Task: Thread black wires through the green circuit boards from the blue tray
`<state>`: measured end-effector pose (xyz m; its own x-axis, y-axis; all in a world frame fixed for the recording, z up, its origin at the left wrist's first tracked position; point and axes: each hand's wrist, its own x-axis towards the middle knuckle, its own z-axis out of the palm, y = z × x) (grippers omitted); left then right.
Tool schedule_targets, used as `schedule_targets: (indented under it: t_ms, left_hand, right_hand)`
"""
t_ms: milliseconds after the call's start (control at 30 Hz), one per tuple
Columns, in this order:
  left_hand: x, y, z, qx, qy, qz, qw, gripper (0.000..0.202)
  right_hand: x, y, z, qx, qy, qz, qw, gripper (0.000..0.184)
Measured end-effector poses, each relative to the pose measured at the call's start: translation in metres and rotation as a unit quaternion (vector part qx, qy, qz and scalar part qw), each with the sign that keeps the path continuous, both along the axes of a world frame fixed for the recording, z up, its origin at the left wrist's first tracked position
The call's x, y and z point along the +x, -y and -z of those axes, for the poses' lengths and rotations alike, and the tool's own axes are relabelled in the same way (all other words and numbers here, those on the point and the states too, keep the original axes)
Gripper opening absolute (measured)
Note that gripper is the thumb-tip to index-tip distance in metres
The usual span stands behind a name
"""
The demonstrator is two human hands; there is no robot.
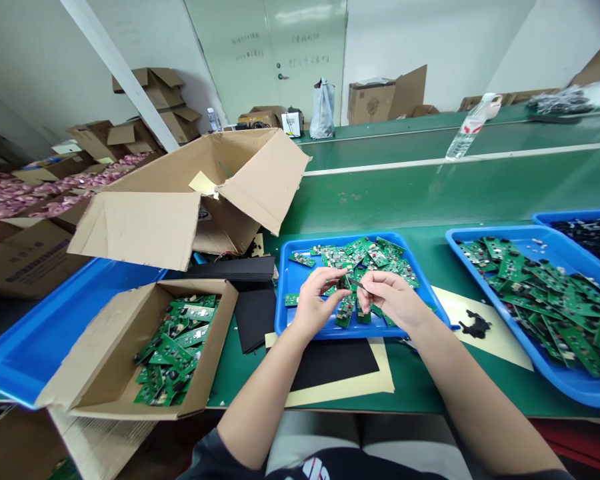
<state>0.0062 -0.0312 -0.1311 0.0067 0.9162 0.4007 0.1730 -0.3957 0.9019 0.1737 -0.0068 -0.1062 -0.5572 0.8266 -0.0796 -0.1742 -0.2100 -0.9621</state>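
Over the front part of a blue tray (284, 320) of green circuit boards (347, 312), both my hands are raised close together. My left hand (316, 301) is closed in a pinch, thumb and index finger around what looks like a small circuit board (347, 283) seen nearly end-on. My right hand (393, 299) pinches a thin dark strip (356, 283) whose tip points at the left fingertips. Whether the strip touches the board I cannot tell. Black sheet (335, 363) and yellow backing paper (347, 397) lie below my wrists.
An open carton (225, 340) of circuit boards stands left, near black foam pieces (255, 317) and a large open box (145, 223). To the right are a second blue tray (555, 387) of boards and yellow paper with black scraps (475, 325). A water bottle (467, 133) stands behind.
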Motion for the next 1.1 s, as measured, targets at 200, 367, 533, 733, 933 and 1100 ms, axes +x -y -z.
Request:
schedule_targets:
  t_ms: [200,367,533,733,933,1100]
  left_hand:
    - [0.0004,-0.0008,0.0017,-0.009,0.027,0.005,1.000,0.031]
    - [-0.0003,-0.0015,0.0028,-0.018,0.052,0.006,0.998,0.032]
    - [-0.0005,-0.0009,0.0016,-0.022,0.071,0.014,0.997,0.034]
    - [0.0003,-0.0008,0.0024,-0.023,0.074,0.029,0.997,0.036]
    - [-0.0014,-0.0025,0.0034,-0.002,0.052,0.006,0.999,0.033]
    - [-0.0006,-0.0013,0.0009,0.021,0.019,-0.005,1.000,0.028]
  right_hand:
    - [-0.0010,0.0007,-0.0003,-0.010,0.009,-0.014,1.000,0.026]
    - [-0.0011,-0.0006,0.0015,-0.023,0.033,-0.034,0.999,0.022]
    - [-0.0011,-0.0037,0.0058,-0.040,0.047,-0.045,0.997,0.021]
    - [-0.0023,-0.0062,0.0087,-0.043,0.042,-0.048,0.997,0.022]
    - [-0.0001,-0.0041,0.0048,-0.024,0.008,-0.052,0.998,0.024]
    - [0.0002,-0.0011,0.0073,0.001,-0.024,-0.047,0.999,0.024]
